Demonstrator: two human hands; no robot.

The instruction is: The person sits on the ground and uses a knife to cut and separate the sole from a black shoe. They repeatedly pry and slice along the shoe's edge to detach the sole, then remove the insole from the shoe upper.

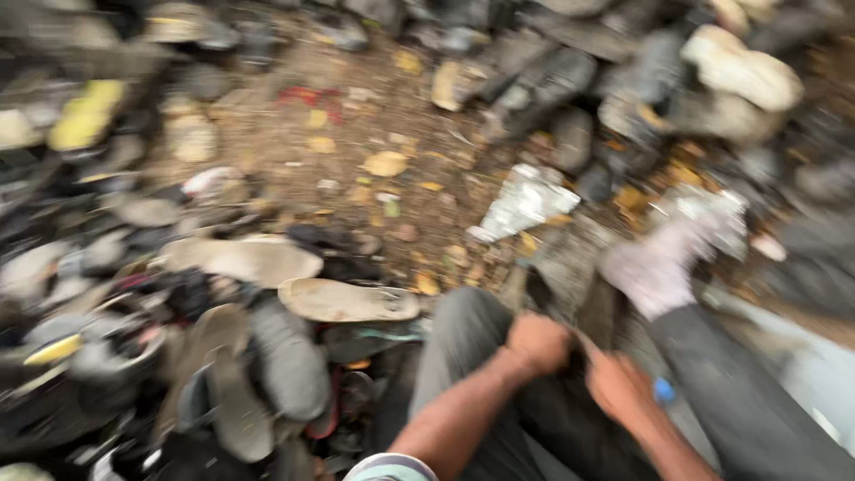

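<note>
Left hand (pixel 537 343) fisted on dark shoe (pixel 570 267); right hand (pixel 619 387) touching it.

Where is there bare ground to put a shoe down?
The brown dirt patch strewn with yellow leaves, between the yellow shoe and the crumpled white wrapper, is freest. The left is crowded with the heap of grey worn soles.

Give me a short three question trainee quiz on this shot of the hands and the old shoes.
1. True or false: both hands meet on one dark shoe.
2. What lies heaped on the person's left? A) worn shoes and soles B) bottles C) bricks
3. What covers the bare ground ahead?

Key:
1. True: left hand and right hand grip the dark shoe.
2. A: heap.
3. Dry leaves and litter on the ground.
</note>
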